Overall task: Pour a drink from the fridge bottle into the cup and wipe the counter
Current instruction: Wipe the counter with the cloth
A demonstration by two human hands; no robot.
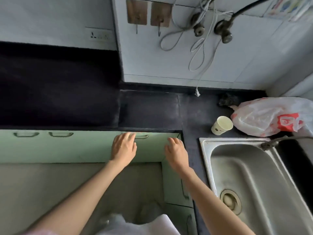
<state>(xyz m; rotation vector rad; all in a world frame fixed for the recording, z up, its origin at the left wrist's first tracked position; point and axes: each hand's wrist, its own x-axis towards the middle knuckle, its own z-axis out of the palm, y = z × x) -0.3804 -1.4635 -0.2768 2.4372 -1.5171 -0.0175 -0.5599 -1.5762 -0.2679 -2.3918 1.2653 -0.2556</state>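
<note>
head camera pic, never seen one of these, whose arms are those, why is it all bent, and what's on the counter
There is one picture, taken by a wide-angle camera worn on a person's head, looking forward and down. That lens is why the edges curve. No machine is involved: the two bare arms are the wearer's own. The left hand and right hand are held out in front of the green cabinet doors, fingers relaxed, holding nothing. On the dark counter stand a paper cup, which looks empty, and beside it a white and red plastic bag. A steel sink is set in the counter on the right. No bottle or cloth is in view.
</note>
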